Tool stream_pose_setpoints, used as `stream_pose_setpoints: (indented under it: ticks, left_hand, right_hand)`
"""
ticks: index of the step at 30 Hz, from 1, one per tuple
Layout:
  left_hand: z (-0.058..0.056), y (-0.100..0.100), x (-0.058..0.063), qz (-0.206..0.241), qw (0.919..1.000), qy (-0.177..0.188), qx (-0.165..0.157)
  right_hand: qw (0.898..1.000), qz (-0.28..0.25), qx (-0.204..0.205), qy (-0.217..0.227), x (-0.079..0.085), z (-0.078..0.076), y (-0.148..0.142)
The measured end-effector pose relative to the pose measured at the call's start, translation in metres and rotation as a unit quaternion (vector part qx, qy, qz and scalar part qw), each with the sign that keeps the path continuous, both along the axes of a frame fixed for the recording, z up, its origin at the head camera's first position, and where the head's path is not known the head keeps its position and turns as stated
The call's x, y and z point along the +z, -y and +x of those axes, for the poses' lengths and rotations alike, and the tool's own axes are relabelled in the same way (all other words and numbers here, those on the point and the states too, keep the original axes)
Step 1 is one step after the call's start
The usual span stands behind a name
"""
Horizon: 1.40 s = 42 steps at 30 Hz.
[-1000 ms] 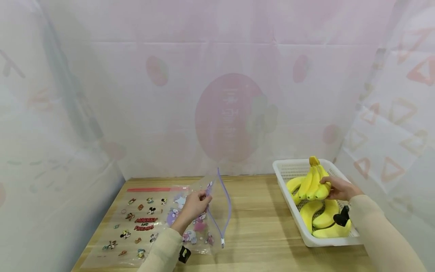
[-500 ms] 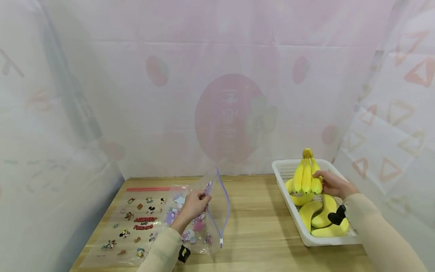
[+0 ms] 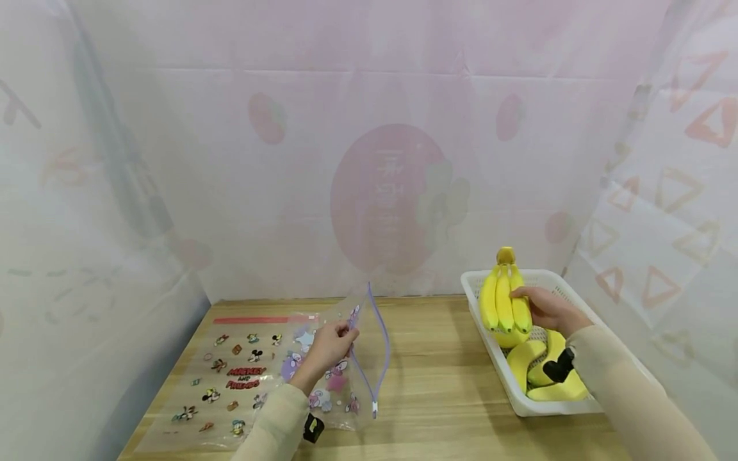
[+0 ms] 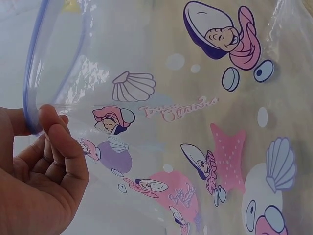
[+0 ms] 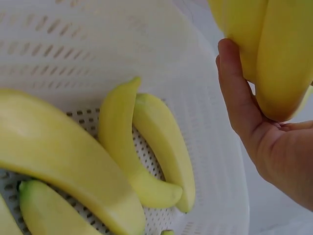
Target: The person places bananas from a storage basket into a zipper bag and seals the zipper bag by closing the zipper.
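Note:
My left hand (image 3: 330, 349) pinches the purple zip rim of a clear zip bag (image 4: 161, 122) printed with shells and cartoon oysters. The bag's mouth gapes toward the right, and a white slider (image 3: 375, 407) hangs at its lower end. On the right, my right hand (image 3: 550, 308) grips a bunch of bananas (image 3: 503, 298), stem up, over the left side of a white basket (image 3: 539, 408). In the right wrist view, thumb and fingers (image 5: 234, 88) wrap the lower part of the bunch (image 5: 286, 58). Several single bananas (image 5: 132, 147) lie on the basket's perforated floor.
A larger clear bag (image 3: 230, 384) with a red zip strip and Mickey prints lies flat at the left, partly beneath the purple-rimmed bag. Wooden tabletop (image 3: 435, 371) stretches between bag and basket. Printed white sheeting (image 3: 288, 211) encloses the back and sides.
My right hand has carried the bunch of bananas leftward and slightly up, from the basket's middle to its left side; the bunch has swung more upright. My left hand and the bag have stayed put.

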<state>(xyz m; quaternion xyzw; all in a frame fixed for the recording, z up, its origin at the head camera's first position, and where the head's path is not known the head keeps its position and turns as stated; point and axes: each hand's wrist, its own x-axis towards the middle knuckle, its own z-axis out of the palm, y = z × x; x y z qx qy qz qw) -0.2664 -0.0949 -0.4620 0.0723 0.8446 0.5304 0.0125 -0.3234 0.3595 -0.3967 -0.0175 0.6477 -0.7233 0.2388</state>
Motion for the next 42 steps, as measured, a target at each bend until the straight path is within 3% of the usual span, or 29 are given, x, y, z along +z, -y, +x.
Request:
stream_pose_setpoints:
  ticks: [8, 19, 27, 36, 42]
  left_hand:
    - [0.000, -0.003, 0.001, 0.019, 0.9998, 0.006, -0.002]
    - [0.001, -0.006, 0.002, 0.022, 0.9997, 0.006, -0.005]
    - [0.001, -0.006, 0.002, 0.021, 0.9998, 0.003, -0.003]
    - [0.001, -0.008, 0.003, 0.026, 0.9996, 0.004, -0.003]
    - [-0.002, -0.008, 0.002, 0.022, 0.9998, 0.004, -0.002]
  right_hand:
    - [0.999, 0.000, 0.042, -0.012, 0.004, 0.000, 0.019]
    - [0.998, -0.005, 0.066, -0.014, 0.005, 0.007, 0.044]
    - [0.995, 0.045, 0.082, -0.036, -0.002, 0.011, 0.067]
    - [0.994, 0.061, 0.087, -0.040, -0.014, 0.013, 0.092]
    - [0.994, 0.044, 0.088, -0.044, -0.018, 0.016, 0.107]
